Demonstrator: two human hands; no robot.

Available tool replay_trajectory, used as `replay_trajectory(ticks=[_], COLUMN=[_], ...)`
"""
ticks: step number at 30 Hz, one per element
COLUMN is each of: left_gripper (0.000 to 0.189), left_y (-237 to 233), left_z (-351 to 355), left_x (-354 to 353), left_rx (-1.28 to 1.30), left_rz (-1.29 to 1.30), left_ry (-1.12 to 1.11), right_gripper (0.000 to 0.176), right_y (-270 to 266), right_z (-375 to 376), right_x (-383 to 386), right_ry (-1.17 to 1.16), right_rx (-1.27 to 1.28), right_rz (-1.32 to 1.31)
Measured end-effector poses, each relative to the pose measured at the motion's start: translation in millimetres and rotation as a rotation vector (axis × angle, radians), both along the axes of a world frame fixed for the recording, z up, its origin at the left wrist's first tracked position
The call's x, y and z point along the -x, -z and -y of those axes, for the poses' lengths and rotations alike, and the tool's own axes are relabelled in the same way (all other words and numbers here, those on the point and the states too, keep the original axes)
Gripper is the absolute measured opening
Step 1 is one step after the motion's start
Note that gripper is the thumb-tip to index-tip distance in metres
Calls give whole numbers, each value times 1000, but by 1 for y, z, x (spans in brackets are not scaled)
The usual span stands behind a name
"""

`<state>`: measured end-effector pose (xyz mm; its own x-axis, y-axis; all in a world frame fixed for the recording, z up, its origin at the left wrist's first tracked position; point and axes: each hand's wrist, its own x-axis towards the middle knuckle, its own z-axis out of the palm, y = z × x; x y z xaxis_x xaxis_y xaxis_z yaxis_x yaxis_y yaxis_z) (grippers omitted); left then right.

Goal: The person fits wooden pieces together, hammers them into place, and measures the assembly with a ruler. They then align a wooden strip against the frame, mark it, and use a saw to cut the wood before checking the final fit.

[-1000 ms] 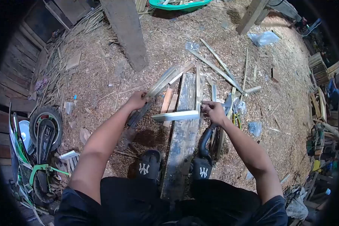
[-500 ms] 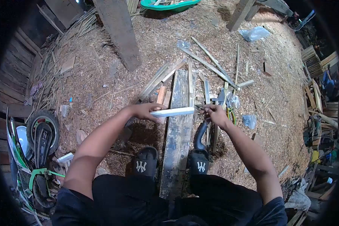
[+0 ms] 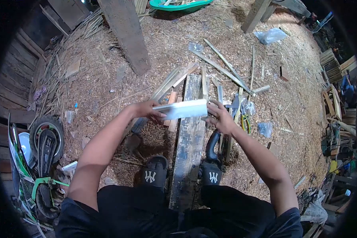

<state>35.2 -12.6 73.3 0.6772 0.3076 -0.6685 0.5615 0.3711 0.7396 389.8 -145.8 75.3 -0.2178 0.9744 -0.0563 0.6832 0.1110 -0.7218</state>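
Note:
A whitish, flat rectangular piece (image 3: 185,110), like a short board, is held crosswise above a long worn plank (image 3: 186,158). My left hand (image 3: 146,111) is closed on its left end, thumb on the near side. At the right end, my right hand (image 3: 219,116) has its bent fingers at the edge, spaced a little apart. The broad face of the piece, bright with glare, shows toward me. Below my right hand a black curved handle (image 3: 212,146) stands beside the plank. Short reddish wood pieces (image 3: 171,101) lie left of the plank, under the whitish piece.
Wood strips (image 3: 222,71) lie over the shavings-covered floor ahead. A thick post (image 3: 125,35) rises at the upper left, near a green basin (image 3: 178,6). Plastic bags (image 3: 270,35) lie to the right. A small motorbike (image 3: 39,170) is at the left.
The whitish piece has tilted from edge-on so that its broad face shows, and it has moved slightly forward. My right hand's fingers have spread at its right end.

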Motion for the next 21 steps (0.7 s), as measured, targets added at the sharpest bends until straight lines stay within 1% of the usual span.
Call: replay_trajectory(ticks=[1,2,3,4,5,6,7,8,9,10,11,12,13,14,15,16,18,19,20,21], left_gripper=[54,54,56,59,58,58,59,59,66,66,66,66,67,67,64,60,59,58,58,59], left_y=[-16,-28,-38,-42,-32,-34,-36,-38,-55,-62,-67,-70,-71,-72,-76,-80,-89,-91,-88,-85], left_z=[0,0,-2,-4,-8,-11,-15,-17,-7,-7,-7,-7,-8,-8,-6,-5,0,1,-1,-4], left_x=[0,0,1,1,6,9,11,13,7,6,5,5,4,3,-1,-5,-13,-16,-17,-20], left_rx=[69,68,98,129,74,72,173,274,194,191,228,265,294,293,260,227,185,144,144,109], left_rz=[43,42,73,106,104,106,105,104,154,156,210,263,335,336,376,416,470,522,524,556], left_ry=[-68,-69,-123,-178,-242,-244,-302,-360,-345,-346,-385,-424,-397,-399,-456,-512,-499,-483,-483,-472], right_gripper=[52,48,45,45,41,37,33,33,30,27,20,20,18,16,12,12,13,15,15,15], right_y=[-3,-7,-11,-16,-22,-30,-37,-45,-54,-63,-72,-78,-84,-86,-87,-88,-90,-91,-94,-101], right_z=[-4,-9,-15,-21,-28,-33,-37,-40,-42,-44,-46,-45,-43,-41,-41,-40,-39,-38,-36,-34], right_x=[0,1,1,-1,-3,-3,-1,-1,0,1,3,7,11,13,14,15,19,22,23,25], right_ry=[0,14,28,25,12,-2,4,1,-13,-27,-28,-29,36,101,141,140,181,195,195,240], right_rx=[-1,-58,-116,-117,-177,-238,-307,-309,-396,-483,-573,-575,-504,-431,-385,-387,-339,-350,-350,-260], right_rz=[-1,-60,-118,-116,-127,-137,-179,-179,-128,-77,-77,-76,-179,-280,-270,-270,-451,-503,-501,-570])
